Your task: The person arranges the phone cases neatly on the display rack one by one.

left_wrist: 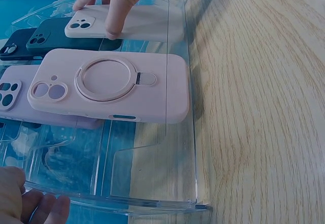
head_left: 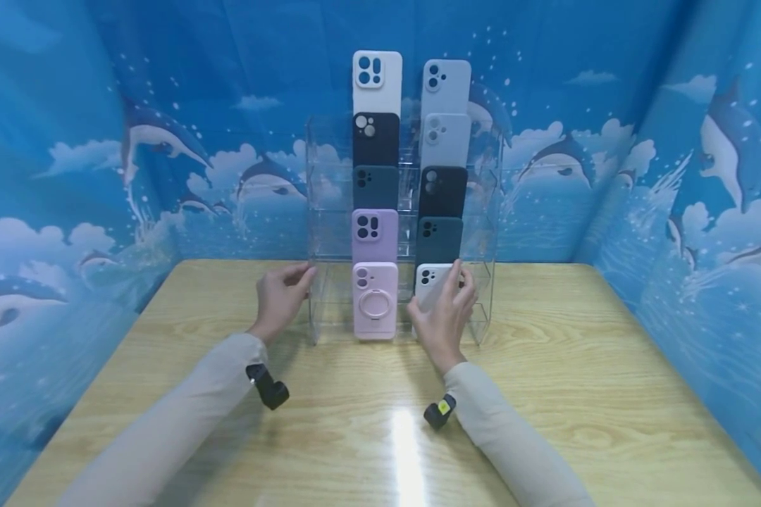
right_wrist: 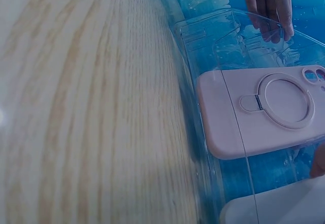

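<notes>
My right hand (head_left: 445,320) grips a white phone case (head_left: 427,282) by its sides, thumb on the left edge and fingers at the upper right. The case stands in the lowest tier of a clear tiered rack (head_left: 313,303), in the right column; the hand covers much of it. At the rack's left side, my left hand (head_left: 282,296) touches the clear side panel with fairly straight fingers (right_wrist: 285,18). Between the hands, a pink phone case (left_wrist: 167,92) with a ring on its back stands at the bottom of the left column.
Above the pink case rise a lilac case (head_left: 387,236), a teal case (head_left: 383,186), a black case (head_left: 374,148) and a white case (head_left: 390,98). The right column holds another teal case (head_left: 437,246), a black case (head_left: 444,201) and two pale ones. A wooden table (head_left: 330,422) supports the rack.
</notes>
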The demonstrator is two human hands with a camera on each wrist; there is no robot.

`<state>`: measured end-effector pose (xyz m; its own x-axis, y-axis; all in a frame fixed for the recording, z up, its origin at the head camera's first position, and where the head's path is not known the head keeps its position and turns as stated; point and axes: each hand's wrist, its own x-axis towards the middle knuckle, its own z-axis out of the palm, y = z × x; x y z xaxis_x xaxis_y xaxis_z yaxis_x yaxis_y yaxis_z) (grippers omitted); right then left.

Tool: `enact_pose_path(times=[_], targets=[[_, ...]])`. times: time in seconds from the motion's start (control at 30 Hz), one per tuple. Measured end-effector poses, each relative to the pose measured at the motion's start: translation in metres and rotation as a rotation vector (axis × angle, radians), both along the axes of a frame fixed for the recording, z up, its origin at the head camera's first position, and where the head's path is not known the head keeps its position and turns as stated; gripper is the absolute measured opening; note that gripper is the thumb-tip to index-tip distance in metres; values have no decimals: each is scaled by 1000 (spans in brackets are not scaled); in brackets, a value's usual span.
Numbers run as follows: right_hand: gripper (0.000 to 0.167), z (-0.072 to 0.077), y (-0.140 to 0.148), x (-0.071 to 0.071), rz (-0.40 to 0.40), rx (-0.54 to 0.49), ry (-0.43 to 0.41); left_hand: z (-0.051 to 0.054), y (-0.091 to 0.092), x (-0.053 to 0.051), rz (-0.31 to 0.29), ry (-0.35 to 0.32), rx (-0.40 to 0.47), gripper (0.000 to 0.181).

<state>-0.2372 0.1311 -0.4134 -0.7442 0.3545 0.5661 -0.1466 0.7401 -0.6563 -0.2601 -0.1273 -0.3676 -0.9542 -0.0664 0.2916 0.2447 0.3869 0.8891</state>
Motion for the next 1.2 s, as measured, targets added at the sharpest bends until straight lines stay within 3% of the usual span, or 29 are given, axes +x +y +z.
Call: enact_pose_path(times=[0.73,0.93,1.2], targets=[[99,-1,0,5,4,24,5,-2,-1,-2,11,-4,9,32],[93,-2,5,11,64,40,43,-5,-2,-4,23,13,9,31],[85,-4,25,27,220,56,-17,-8,-2,-2,37,34,24,31]])
